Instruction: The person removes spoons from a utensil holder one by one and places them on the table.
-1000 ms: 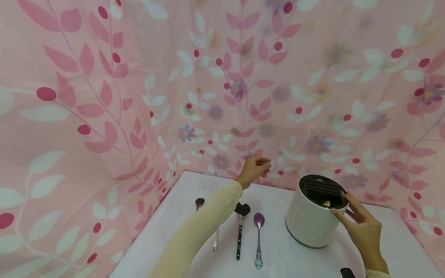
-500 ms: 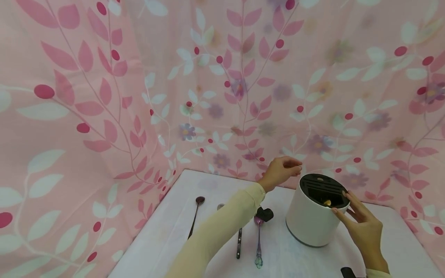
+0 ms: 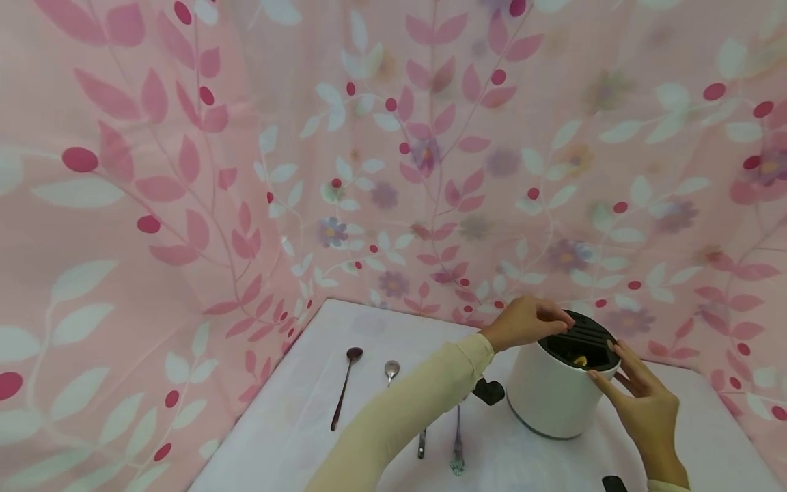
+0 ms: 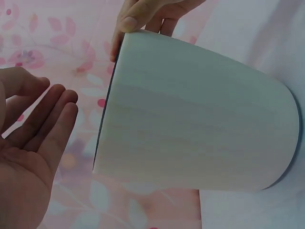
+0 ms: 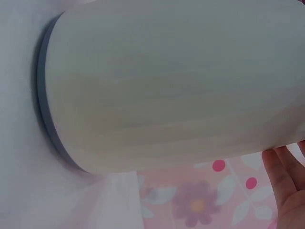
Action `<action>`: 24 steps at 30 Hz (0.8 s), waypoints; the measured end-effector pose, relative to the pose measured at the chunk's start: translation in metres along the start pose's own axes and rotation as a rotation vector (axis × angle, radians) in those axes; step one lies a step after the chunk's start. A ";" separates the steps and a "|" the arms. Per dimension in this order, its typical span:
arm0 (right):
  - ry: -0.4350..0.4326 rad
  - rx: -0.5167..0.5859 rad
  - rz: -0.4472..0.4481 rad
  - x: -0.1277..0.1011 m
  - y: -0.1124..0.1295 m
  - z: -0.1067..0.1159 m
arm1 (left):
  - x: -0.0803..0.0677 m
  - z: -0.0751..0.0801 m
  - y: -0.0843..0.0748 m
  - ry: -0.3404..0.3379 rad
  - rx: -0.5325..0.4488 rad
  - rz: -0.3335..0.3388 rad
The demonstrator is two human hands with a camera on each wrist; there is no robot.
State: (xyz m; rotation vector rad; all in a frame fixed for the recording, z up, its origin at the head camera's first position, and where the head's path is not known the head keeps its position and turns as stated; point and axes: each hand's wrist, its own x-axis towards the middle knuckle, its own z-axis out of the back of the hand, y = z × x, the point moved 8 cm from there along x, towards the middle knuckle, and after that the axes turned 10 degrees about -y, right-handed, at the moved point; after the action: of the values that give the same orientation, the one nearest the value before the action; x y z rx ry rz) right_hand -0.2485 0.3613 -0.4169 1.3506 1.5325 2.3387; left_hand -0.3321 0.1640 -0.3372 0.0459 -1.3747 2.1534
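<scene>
A white, round utensil holder (image 3: 550,396) with a slotted black top (image 3: 587,335) stands upright on the right of the table. My right hand (image 3: 645,403) holds it at the rim from the right, thumb on the near side and fingers at the top edge. A small golden thing (image 3: 579,361) shows inside the top's opening. My left hand (image 3: 527,322) is over the left of the top, its fingers loosely bent. In the left wrist view, no object appears between its thumb and fingers (image 4: 59,136), and that hand is apart from the holder.
On the white table (image 3: 295,424), left of the holder, lie a dark long-handled spoon (image 3: 346,386), a silver spoon (image 3: 391,370), a black handle (image 3: 421,444) and a purple-green handle (image 3: 458,447). My left sleeve (image 3: 406,417) partly covers them. Pink patterned cloth (image 3: 430,171) hangs behind.
My left hand has moved right and slightly down, from the table's back edge to above the holder's top. The dark and silver spoons have come into view. My right hand stays at the rim.
</scene>
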 end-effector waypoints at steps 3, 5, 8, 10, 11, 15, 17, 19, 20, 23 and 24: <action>0.000 -0.008 0.007 -0.001 0.000 0.000 | 0.000 -0.013 -0.001 0.074 0.100 -0.050; -0.003 -0.008 0.010 -0.001 0.000 0.000 | 0.000 -0.024 -0.003 0.145 0.171 -0.086; -0.002 0.000 0.009 -0.001 0.002 0.000 | 0.000 -0.036 -0.004 0.233 0.263 -0.115; -0.003 0.012 0.011 -0.002 0.003 0.000 | 0.001 -0.042 -0.004 0.276 0.337 -0.140; -0.003 0.014 0.014 -0.002 0.004 0.000 | 0.001 -0.045 -0.006 0.297 0.383 -0.165; -0.008 0.037 0.025 -0.001 0.005 0.000 | 0.000 -0.054 -0.010 0.367 0.522 -0.248; -0.006 0.034 0.031 -0.001 0.007 -0.001 | -0.001 -0.056 -0.011 0.380 0.571 -0.272; -0.003 0.028 0.034 -0.001 0.009 -0.001 | -0.002 -0.055 -0.011 0.381 0.590 -0.253; -0.003 0.023 0.037 -0.001 0.010 -0.002 | -0.002 -0.055 -0.010 0.383 0.604 -0.242; -0.005 0.012 0.042 -0.002 0.010 -0.002 | -0.004 -0.059 -0.007 0.415 0.661 -0.193; -0.007 0.011 0.042 -0.002 0.010 -0.001 | -0.004 -0.062 -0.006 0.435 0.690 -0.179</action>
State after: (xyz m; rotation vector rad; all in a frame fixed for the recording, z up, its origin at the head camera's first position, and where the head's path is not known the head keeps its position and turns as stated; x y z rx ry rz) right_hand -0.2446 0.3545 -0.4108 1.4049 1.5322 2.3510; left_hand -0.3087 0.2157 -0.3623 -0.0326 -0.3434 2.2097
